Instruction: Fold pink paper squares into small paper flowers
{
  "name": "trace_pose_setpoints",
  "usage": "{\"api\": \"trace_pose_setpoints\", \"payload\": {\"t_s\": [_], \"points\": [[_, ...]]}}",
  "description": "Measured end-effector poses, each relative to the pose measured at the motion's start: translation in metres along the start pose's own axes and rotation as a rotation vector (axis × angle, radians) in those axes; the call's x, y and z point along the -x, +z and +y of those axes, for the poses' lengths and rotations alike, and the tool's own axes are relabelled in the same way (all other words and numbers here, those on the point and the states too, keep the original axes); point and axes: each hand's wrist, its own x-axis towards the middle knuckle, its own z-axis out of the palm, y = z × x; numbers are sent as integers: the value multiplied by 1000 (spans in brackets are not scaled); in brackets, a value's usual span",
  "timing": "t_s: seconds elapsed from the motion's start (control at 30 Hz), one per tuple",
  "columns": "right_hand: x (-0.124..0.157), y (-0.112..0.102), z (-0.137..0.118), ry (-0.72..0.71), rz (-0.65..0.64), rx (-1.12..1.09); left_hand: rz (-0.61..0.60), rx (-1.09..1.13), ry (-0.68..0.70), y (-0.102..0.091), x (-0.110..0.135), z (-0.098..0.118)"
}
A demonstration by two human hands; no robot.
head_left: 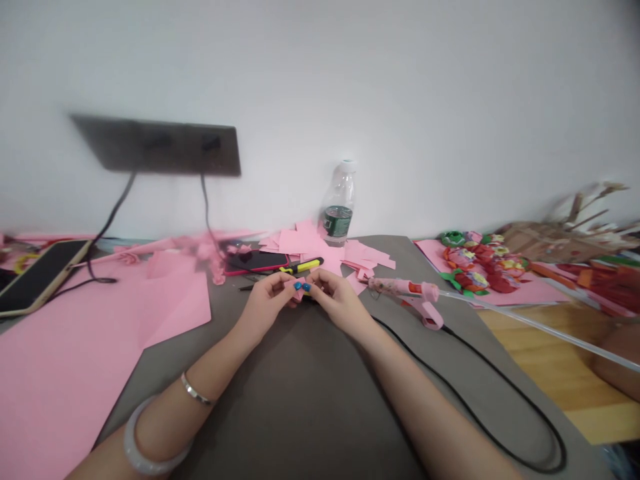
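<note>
Your left hand (270,295) and right hand (339,299) met near the middle of the gray mat (290,393), thumbs almost tip to tip. The fingers of both were curled in, pinching a small pink paper piece (296,293) between them; most of it was hidden behind your thumbs, so its shape could not be told.

Your tightest side was the far one. A yellow-and-black cutter (303,266) lay just beyond your fingertips, with a red-edged phone (257,262) behind it to the left and loose pink strips (367,253) behind it to the right. The bottle (339,217) stood upright among those papers, near the wall (410,120).

On your left, the large pink sheet (95,347) covered the mat, its slanting edge running down past your left forearm. A second phone (45,277) lay farther out, partly under a cable.

To the right of your right hand, the pink glue gun (403,288) lay with its nozzle toward your fingers, near them. Its clear glue stick (530,322) reached out past the mat's right edge, over the wooden surface (535,347), and its black cord (493,353) looped beside your right forearm, close to that edge. Your widest bare stretch of mat was between your forearms, toward your body.
</note>
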Motion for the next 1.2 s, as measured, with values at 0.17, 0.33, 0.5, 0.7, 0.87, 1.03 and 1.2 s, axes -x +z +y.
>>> {"api": "trace_pose_setpoints", "payload": {"t_s": [0.17,0.33,0.5,0.7,0.87,1.03,1.2], "points": [[-1,-1,4,13,6,-85,15,38,-11,0,0,1],[-1,-1,2,-75,93,34,75,101,-65,1,0,2],[1,0,-4,-380,185,276,101,180,-112,-2,-1,-1],[1,5,1,-303,219,337,98,144,-72,-1,-1,-4],[3,6,2,-251,218,341,60,61,9,0,1,-3],[2,6,-1,-230,220,244,65,33,31,-2,1,-4],[1,7,-2,-206,220,182,63,12,40,-2,1,-5]]}}
